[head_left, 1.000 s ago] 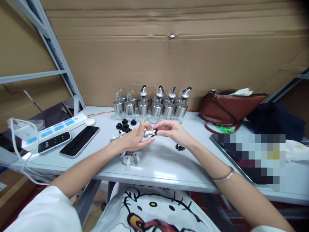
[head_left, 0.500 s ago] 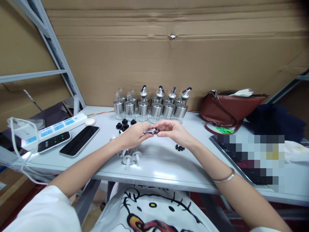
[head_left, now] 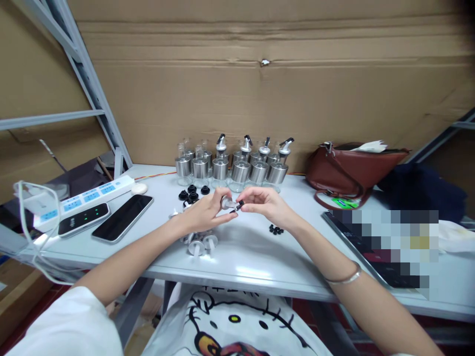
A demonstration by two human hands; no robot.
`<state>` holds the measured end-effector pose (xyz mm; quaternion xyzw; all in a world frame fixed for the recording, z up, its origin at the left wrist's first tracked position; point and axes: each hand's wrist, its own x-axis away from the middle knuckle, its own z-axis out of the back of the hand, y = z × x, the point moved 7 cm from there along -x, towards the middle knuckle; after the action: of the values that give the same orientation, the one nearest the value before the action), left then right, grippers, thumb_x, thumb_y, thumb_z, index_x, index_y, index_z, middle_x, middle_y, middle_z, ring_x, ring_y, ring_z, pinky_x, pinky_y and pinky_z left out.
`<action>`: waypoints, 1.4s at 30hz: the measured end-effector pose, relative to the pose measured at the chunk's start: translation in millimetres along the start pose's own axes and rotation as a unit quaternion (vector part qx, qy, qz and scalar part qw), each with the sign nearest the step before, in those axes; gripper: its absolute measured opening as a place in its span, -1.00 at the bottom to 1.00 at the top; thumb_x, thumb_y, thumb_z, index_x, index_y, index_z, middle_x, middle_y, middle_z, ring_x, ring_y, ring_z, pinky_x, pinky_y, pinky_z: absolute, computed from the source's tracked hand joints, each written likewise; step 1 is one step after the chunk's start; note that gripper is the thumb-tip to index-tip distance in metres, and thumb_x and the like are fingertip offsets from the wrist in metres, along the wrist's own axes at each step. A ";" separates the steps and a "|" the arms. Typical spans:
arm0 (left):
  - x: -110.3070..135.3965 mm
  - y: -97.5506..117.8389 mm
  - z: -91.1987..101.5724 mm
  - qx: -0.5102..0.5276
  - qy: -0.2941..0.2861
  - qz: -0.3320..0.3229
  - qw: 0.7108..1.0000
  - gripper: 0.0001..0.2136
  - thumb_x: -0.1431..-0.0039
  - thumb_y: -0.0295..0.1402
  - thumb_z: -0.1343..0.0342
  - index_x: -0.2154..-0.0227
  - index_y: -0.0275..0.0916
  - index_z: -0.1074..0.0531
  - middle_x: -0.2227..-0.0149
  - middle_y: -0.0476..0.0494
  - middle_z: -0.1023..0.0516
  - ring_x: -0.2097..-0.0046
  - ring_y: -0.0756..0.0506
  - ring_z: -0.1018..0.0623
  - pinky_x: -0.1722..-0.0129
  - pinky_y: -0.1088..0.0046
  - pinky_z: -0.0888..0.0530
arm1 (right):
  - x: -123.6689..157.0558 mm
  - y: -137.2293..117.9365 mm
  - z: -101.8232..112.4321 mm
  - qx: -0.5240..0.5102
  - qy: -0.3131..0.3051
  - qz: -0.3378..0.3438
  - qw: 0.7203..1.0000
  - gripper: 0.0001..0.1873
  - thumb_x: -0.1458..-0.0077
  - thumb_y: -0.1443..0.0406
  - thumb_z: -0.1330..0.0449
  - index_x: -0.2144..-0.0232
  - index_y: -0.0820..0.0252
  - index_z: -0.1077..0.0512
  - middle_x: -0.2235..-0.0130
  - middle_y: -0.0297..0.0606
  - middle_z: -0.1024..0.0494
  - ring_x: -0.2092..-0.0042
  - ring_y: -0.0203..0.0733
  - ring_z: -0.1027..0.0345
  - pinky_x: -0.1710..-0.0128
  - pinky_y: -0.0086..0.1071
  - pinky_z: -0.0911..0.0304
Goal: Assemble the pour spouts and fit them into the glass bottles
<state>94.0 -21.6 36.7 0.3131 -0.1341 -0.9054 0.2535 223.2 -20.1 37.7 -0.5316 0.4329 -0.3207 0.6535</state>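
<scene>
My left hand (head_left: 203, 213) and my right hand (head_left: 267, 205) meet over the middle of the grey table (head_left: 252, 252). Between them they pinch a small silver pourer spout (head_left: 230, 203) with a black tip; the left fingers wrap its silver body, the right fingertips pinch the black end. Just below my left hand lie several loose silver-and-white pourer spouts (head_left: 200, 244). Behind the hands stands a cluster of glass bottles with steel sleeves (head_left: 233, 165), some topped with pourers. Black rubber caps (head_left: 191, 192) lie left of the hands, tiny black pieces (head_left: 276, 229) to the right.
Two phones (head_left: 124, 216) and a white power strip (head_left: 87, 195) lie at the left. A brown handbag (head_left: 352, 165) and dark cloth sit at the back right, a blurred flat item (head_left: 386, 242) at the right. Cardboard lines the wall behind; a metal shelf frame rises left.
The hands stayed together on the spout, turning it slightly; its black tip now points toward my right hand. The view shifted slightly downward.
</scene>
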 end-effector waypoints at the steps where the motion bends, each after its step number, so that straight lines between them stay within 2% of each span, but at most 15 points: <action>1: 0.2 -0.5 0.2 0.001 0.003 0.004 1.000 -0.70 -0.22 -0.10 0.06 0.18 -0.16 -0.03 0.39 0.03 -0.28 0.48 0.01 -0.32 0.43 0.47 -0.27 | 0.2 0.6 -0.5 -0.001 -0.005 -0.003 1.000 -0.75 0.23 0.27 -0.40 0.40 0.17 -0.51 0.43 -0.36 -0.52 0.37 -0.31 -0.38 0.26 -0.34 -0.33; 4: 1.1 -3.9 2.4 0.002 0.020 0.023 1.000 -0.75 -0.25 -0.12 0.12 0.20 -0.17 -0.02 0.45 0.06 -0.26 0.49 0.00 -0.33 0.45 0.47 -0.27 | 0.4 0.1 -2.3 -0.015 -0.012 -0.001 1.000 -0.69 0.23 0.29 -0.41 0.33 0.15 -0.51 0.39 -0.36 -0.53 0.33 -0.31 -0.40 0.21 -0.33 -0.32; 9: 2.5 1.7 0.6 -0.019 0.017 -0.016 1.000 -0.68 -0.22 -0.08 0.06 0.17 -0.17 -0.02 0.40 0.04 -0.28 0.46 0.00 -0.35 0.44 0.48 -0.29 | 0.3 -2.9 -3.0 -0.024 -0.004 0.018 1.000 -0.83 0.15 0.29 -0.37 0.42 0.16 -0.51 0.40 -0.37 -0.53 0.36 -0.34 -0.39 0.27 -0.39 -0.31; 14: 1.7 -0.6 3.8 0.006 0.030 0.003 1.000 -0.76 -0.29 -0.17 0.12 0.13 -0.16 0.00 0.35 -0.01 -0.35 0.41 -0.02 -0.42 0.38 0.42 -0.36 | 0.3 -1.6 -6.8 -0.035 -0.031 0.015 0.999 -0.73 0.18 0.35 -0.37 0.32 0.11 -0.51 0.35 -0.39 -0.52 0.28 -0.34 -0.38 0.20 -0.39 -0.30; 16: -0.3 -3.0 5.0 0.018 0.016 0.000 1.000 -0.66 -0.23 -0.13 0.03 0.11 -0.15 0.02 0.28 -0.06 -0.39 0.35 -0.05 -0.46 0.33 0.38 -0.40 | -0.1 -3.9 -5.1 -0.020 -0.021 0.032 0.999 -0.77 0.13 0.33 -0.36 0.32 0.12 -0.50 0.32 -0.37 -0.52 0.25 -0.32 -0.38 0.17 -0.38 -0.28; 18: -4.3 -8.2 10.5 0.027 0.018 -0.018 0.999 -0.47 -0.08 -0.05 -0.13 0.07 -0.15 0.04 0.13 -0.18 -0.38 0.17 -0.12 -0.48 0.17 0.28 -0.43 | -1.2 -5.1 0.8 -0.006 0.012 0.041 0.999 -0.80 0.10 0.28 -0.34 0.33 0.12 -0.50 0.33 -0.36 -0.51 0.28 -0.32 -0.37 0.17 -0.36 -0.27; 20: -10.6 -23.2 26.7 0.029 0.081 -0.012 0.996 -0.34 0.02 -0.03 -0.22 0.02 -0.16 0.05 -0.03 -0.29 -0.28 -0.07 -0.21 -0.38 -0.05 0.15 -0.34 | -2.1 -5.5 10.8 -0.006 0.067 0.049 0.997 -0.79 0.09 0.23 -0.33 0.33 0.11 -0.49 0.35 -0.36 -0.51 0.31 -0.31 -0.36 0.21 -0.35 -0.27; 23: -17.0 -66.3 64.0 0.002 0.252 0.096 0.963 -0.41 -0.10 -0.20 -0.13 -0.06 -0.17 0.10 -0.16 -0.35 -0.12 -0.23 -0.22 -0.21 -0.19 0.09 -0.20 | -2.2 -7.2 24.2 -0.018 0.131 0.076 0.988 -0.76 0.06 0.16 -0.30 0.31 0.11 -0.47 0.21 -0.29 -0.54 0.18 -0.23 -0.39 0.14 -0.30 -0.28; 25: -27.1 -89.7 74.3 -0.009 0.260 0.137 0.956 -0.39 -0.09 -0.35 -0.11 -0.10 -0.19 0.12 -0.21 -0.40 -0.05 -0.24 -0.23 -0.20 -0.19 0.09 -0.21 | -1.9 -8.3 29.1 -0.023 0.151 0.091 0.984 -0.75 0.03 0.15 -0.29 0.29 0.11 -0.47 0.12 -0.24 -0.55 0.07 -0.18 -0.38 0.04 -0.24 -0.24; 28: -44.2 -113.1 78.3 0.000 0.232 0.161 0.959 -0.38 -0.07 -0.44 -0.09 -0.14 -0.18 0.09 -0.13 -0.35 -0.22 -0.17 -0.21 -0.31 -0.14 0.12 -0.27 | -0.8 -9.8 33.5 -0.022 0.175 0.105 0.979 -0.76 0.04 0.15 -0.30 0.31 0.12 -0.48 0.16 -0.23 -0.58 0.07 -0.15 -0.40 -0.02 -0.20 -0.20; 31: -52.7 -124.6 81.0 -0.019 0.252 0.169 0.953 -0.52 -0.07 -0.48 -0.08 -0.05 -0.20 -0.09 0.10 -0.21 -0.41 -0.01 -0.16 -0.45 -0.06 0.17 -0.34 | 0.8 -12.9 37.6 -0.015 0.206 0.127 0.970 -0.77 0.03 0.14 -0.29 0.32 0.13 -0.48 0.19 -0.24 -0.58 0.12 -0.17 -0.42 0.04 -0.22 -0.26; 33: -53.6 -129.2 81.8 -0.025 0.273 0.181 0.944 -0.67 -0.07 -0.49 -0.06 0.08 -0.25 -0.19 0.25 -0.13 -0.43 0.12 -0.12 -0.48 0.02 0.21 -0.38 | 2.7 -15.6 42.0 -0.006 0.235 0.148 0.961 -0.76 0.00 0.13 -0.26 0.31 0.13 -0.46 0.19 -0.25 -0.57 0.13 -0.18 -0.42 0.09 -0.25 -0.29; 37: -49.7 -117.4 91.8 -0.013 0.334 0.153 0.930 -0.78 -0.08 -0.47 -0.07 0.22 -0.24 -0.19 0.26 -0.09 -0.39 0.19 -0.05 -0.46 0.09 0.32 -0.39 | 14.1 -25.7 56.7 0.058 0.348 0.208 0.912 -0.77 -0.09 0.13 -0.18 0.30 0.17 -0.42 0.21 -0.22 -0.55 0.16 -0.20 -0.41 0.10 -0.25 -0.29; 40: -44.2 -79.9 111.4 -0.009 0.413 0.064 0.908 -0.79 -0.13 -0.39 -0.09 0.23 -0.21 -0.16 0.25 -0.05 -0.35 0.20 -0.03 -0.44 0.10 0.34 -0.38 | 27.0 -35.6 64.1 0.068 0.424 0.266 0.863 -0.79 -0.14 0.13 -0.13 0.29 0.15 -0.36 0.15 -0.21 -0.53 0.09 -0.20 -0.41 0.09 -0.26 -0.30; 42: -41.8 -46.9 120.5 0.024 0.443 -0.005 0.896 -0.76 -0.17 -0.33 -0.10 0.21 -0.18 -0.14 0.24 -0.04 -0.32 0.21 -0.01 -0.44 0.11 0.35 -0.39 | 31.3 -40.7 63.5 0.049 0.430 0.294 0.852 -0.80 -0.16 0.13 -0.12 0.28 0.12 -0.31 0.10 -0.21 -0.53 0.05 -0.20 -0.41 0.14 -0.29 -0.33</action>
<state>28.2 50.4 131.3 0.6883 -0.0283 -0.6710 0.2743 295.6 -30.4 74.1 -0.1561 0.7905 -0.3314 0.4909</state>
